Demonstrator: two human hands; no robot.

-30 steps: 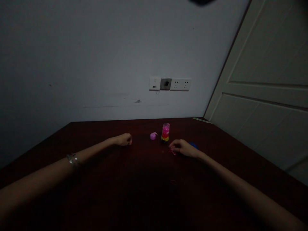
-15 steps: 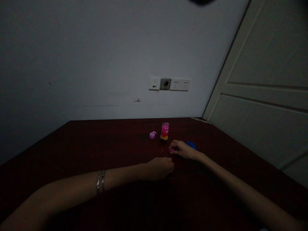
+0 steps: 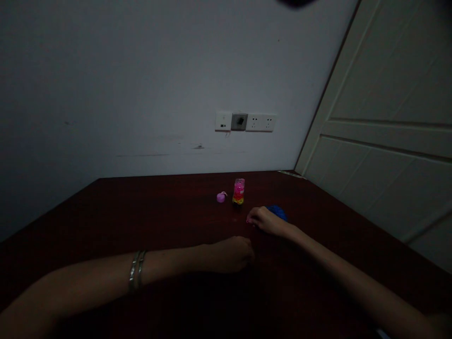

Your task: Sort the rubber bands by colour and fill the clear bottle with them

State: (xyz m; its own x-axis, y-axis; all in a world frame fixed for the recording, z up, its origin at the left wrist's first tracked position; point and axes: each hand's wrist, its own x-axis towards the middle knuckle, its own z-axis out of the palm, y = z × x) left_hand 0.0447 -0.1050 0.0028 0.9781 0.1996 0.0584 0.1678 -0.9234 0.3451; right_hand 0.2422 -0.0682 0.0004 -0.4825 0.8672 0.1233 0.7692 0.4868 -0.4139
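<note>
On the dark red table (image 3: 169,202) stands a small clear bottle (image 3: 238,190) without its lid, filled with pink, red and yellow pieces. A pink-purple cap (image 3: 221,197) with a loop lies just left of it. My right hand (image 3: 265,219) is closed on small pink pieces at its fingertips, in front of a blue thing (image 3: 277,212) that it partly hides. Nearer to me, my left hand (image 3: 237,254) is closed, its fingers curled down low over the table; what they hold, if anything, is hidden.
A pale wall with a row of sockets (image 3: 252,122) rises behind the table's back edge. A white panelled door (image 3: 381,141) borders the right side. A thin strip (image 3: 291,174) lies at the table's back right corner.
My left hand has moved slightly towards me. The pink pieces at my right fingertips show less, and more of the blue thing shows. The whole view has shifted a little.
</note>
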